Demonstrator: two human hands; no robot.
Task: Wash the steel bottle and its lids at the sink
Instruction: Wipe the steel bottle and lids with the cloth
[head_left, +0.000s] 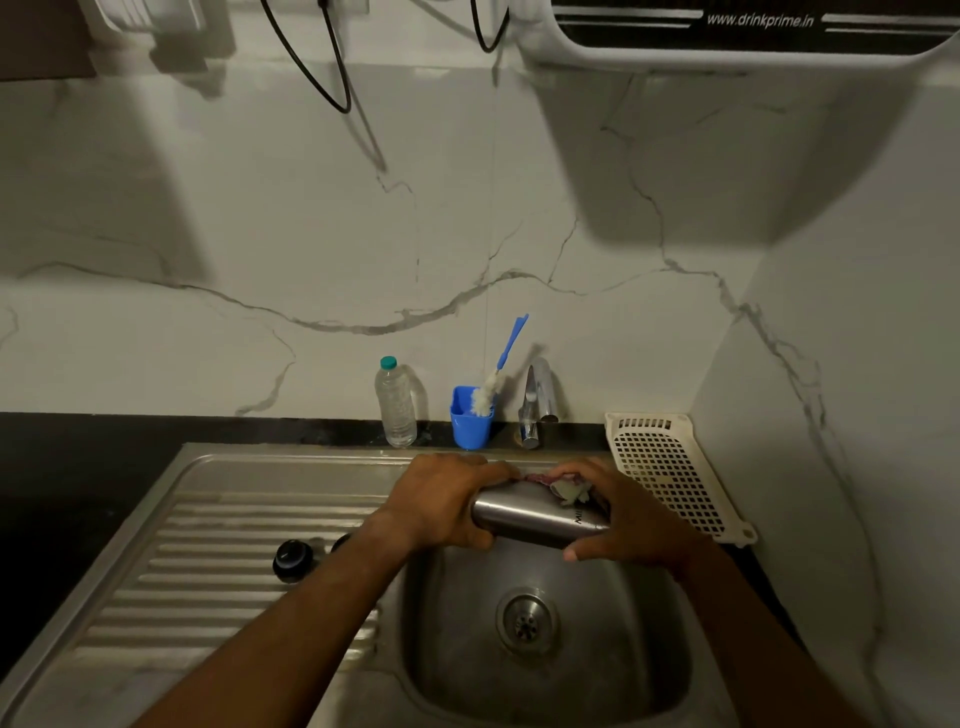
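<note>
The steel bottle (524, 517) is gripped sideways above the sink (462, 654) by the left hand (441, 501) and the right hand (636, 522) with a scrub pad (569, 491). Tap (537, 397) and basket (665, 467) are seen close behind and rightward.

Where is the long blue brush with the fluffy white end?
In the head view, the blue-handled brush leans in the blue plastic cup behind the steel sink, between the clear plastic bottle and the chrome tap.
</note>
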